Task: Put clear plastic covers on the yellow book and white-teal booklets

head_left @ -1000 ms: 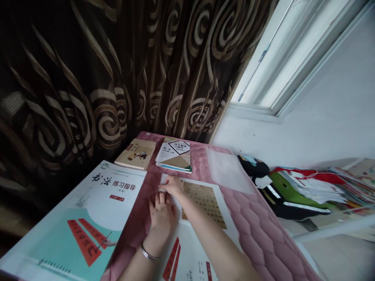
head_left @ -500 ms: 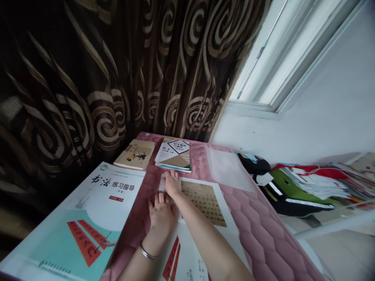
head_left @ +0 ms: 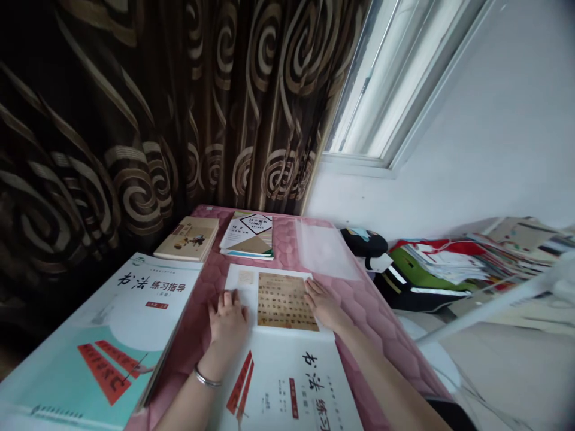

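A white sheet with a tan block of characters point(head_left: 282, 297) lies on the pink quilted table cover point(head_left: 359, 299), on top of a white calligraphy booklet point(head_left: 291, 383). My left hand point(head_left: 227, 320) rests flat on the sheet's left edge, fingers stretched out, a silver bracelet at the wrist. My right hand point(head_left: 324, 304) lies flat on the sheet's right edge, fingers extended. Neither hand holds anything.
A large teal and white calligraphy book point(head_left: 108, 341) lies at the left. Two smaller books point(head_left: 188, 237) point(head_left: 248, 234) and a clear plastic sleeve point(head_left: 324, 250) lie at the far side. Dark swirl curtains hang behind. A heap of papers and bags point(head_left: 449, 263) sits at the right.
My right hand has swept from the sheet's top left corner across to its right edge. The left hand stays on the left edge. The view has shifted to the right.
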The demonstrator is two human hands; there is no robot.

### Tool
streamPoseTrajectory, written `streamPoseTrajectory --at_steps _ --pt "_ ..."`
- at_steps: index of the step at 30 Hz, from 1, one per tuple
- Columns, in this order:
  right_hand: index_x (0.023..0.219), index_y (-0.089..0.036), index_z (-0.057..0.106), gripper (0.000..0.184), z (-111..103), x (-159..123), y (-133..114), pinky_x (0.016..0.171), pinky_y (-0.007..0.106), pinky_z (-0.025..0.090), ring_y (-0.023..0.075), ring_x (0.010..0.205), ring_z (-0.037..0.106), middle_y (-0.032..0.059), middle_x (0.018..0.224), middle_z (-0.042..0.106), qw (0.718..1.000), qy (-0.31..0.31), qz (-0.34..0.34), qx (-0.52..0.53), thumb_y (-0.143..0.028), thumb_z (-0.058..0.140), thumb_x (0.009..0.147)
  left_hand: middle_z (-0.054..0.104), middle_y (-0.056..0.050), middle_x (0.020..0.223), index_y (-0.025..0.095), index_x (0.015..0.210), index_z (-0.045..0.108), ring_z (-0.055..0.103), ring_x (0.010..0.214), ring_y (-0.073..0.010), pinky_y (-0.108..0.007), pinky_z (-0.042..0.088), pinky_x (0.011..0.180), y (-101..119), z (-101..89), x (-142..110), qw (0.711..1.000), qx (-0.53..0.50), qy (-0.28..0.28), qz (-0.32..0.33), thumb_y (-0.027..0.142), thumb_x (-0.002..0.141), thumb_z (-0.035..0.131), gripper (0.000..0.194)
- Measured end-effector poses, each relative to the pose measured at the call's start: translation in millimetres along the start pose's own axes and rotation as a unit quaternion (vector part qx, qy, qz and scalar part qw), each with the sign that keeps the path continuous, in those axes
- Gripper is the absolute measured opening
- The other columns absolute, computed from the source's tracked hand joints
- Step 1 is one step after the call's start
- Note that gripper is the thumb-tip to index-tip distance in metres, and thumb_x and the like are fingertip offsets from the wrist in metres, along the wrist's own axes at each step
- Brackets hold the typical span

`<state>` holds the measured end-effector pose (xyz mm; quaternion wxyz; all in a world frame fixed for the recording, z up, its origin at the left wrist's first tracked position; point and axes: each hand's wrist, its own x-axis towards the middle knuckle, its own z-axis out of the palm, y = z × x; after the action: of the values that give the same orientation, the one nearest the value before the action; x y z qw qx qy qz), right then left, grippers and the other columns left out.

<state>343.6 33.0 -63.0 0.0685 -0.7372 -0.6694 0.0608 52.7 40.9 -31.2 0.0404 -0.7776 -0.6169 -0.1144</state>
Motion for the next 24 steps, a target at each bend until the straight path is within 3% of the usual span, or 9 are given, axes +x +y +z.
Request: streamPoseTrajectory --at_steps 3,5,8,11,14,20,24 --pt "0.143 -0.015 0.047 0.051 -4 -4 7 0.116 0.037 0.027 0.0214 0.141 0.036 0.0097 0.153 0.04 1.0 0.029 0.003 0.01 -0.029 0.035 0.096 0.049 -0.023 0.144 0.009 0.139 0.053 0.043 0.134 -0.0379 -0.063 0.03 0.109 9 -5.9 0 0.999 0.03 -0.01 -0.029 0.022 0.093 0.039 0.049" --pt "0.141 -0.02 0.051 0.048 -8 -5 4 0.115 0.038 0.028 0.0224 0.138 0.04 0.0073 0.151 0.044 0.999 0.037 0.014 0.011 -0.029 0.041 0.094 0.041 -0.023 0.15 0.008 0.14 0.051 0.034 0.141 -0.0379 -0.063 0.024 0.113 27 -8.6 -1 0.997 0.042 -0.049 -0.032 0.021 0.093 0.038 0.05" --pt "0.135 -0.026 0.056 0.044 -16 -5 0 0.111 0.039 0.032 0.0242 0.132 0.044 0.0038 0.147 0.049 0.998 0.046 0.025 0.028 -0.032 0.05 0.092 0.035 -0.019 0.154 0.012 0.145 0.044 0.029 0.145 -0.0337 -0.06 0.02 0.116 72 -8.6 -3 0.989 -0.006 -0.145 0.041 0.025 0.094 0.037 0.053" --pt "0.127 -0.027 0.063 0.041 -24 -6 4 0.107 0.038 0.035 0.0247 0.126 0.048 0.0049 0.138 0.056 0.995 0.07 0.027 0.073 -0.034 0.06 0.087 0.032 -0.014 0.157 0.015 0.149 0.038 0.028 0.146 -0.0281 -0.051 0.019 0.119 123 -4.8 -5 0.968 -0.077 -0.185 0.15 0.032 0.096 0.034 0.056" --pt "0.116 -0.023 0.068 0.035 -32 -8 12 0.107 0.035 0.035 0.0222 0.12 0.053 0.0066 0.126 0.063 0.991 0.082 0.025 0.101 -0.031 0.068 0.081 0.023 -0.014 0.16 0.011 0.151 0.031 0.022 0.148 -0.0282 -0.052 0.017 0.12 155 0.0 -3 0.961 -0.105 -0.179 0.185 0.034 0.095 0.033 0.06" --pt "0.093 -0.019 0.071 0.02 -38 1 27 0.094 0.027 0.043 0.0187 0.105 0.062 0.0055 0.103 0.07 0.986 0.085 0.098 0.107 -0.032 0.072 0.078 0.021 -0.014 0.161 0.007 0.151 0.031 0.016 0.149 -0.0282 -0.051 0.009 0.121 162 8.4 1 0.96 -0.132 -0.152 0.193 0.039 0.094 0.032 0.066" --pt "0.094 -0.015 0.071 0.032 -36 25 27 0.088 0.03 0.047 0.0229 0.1 0.066 0.0116 0.102 0.072 0.974 0.088 0.185 0.093 -0.044 0.068 0.08 0.021 -0.014 0.161 0.009 0.151 0.031 0.016 0.149 -0.0281 -0.051 0.008 0.122 159 10.5 -1 0.96 -0.139 -0.152 0.19 0.041 0.094 0.032 0.066"
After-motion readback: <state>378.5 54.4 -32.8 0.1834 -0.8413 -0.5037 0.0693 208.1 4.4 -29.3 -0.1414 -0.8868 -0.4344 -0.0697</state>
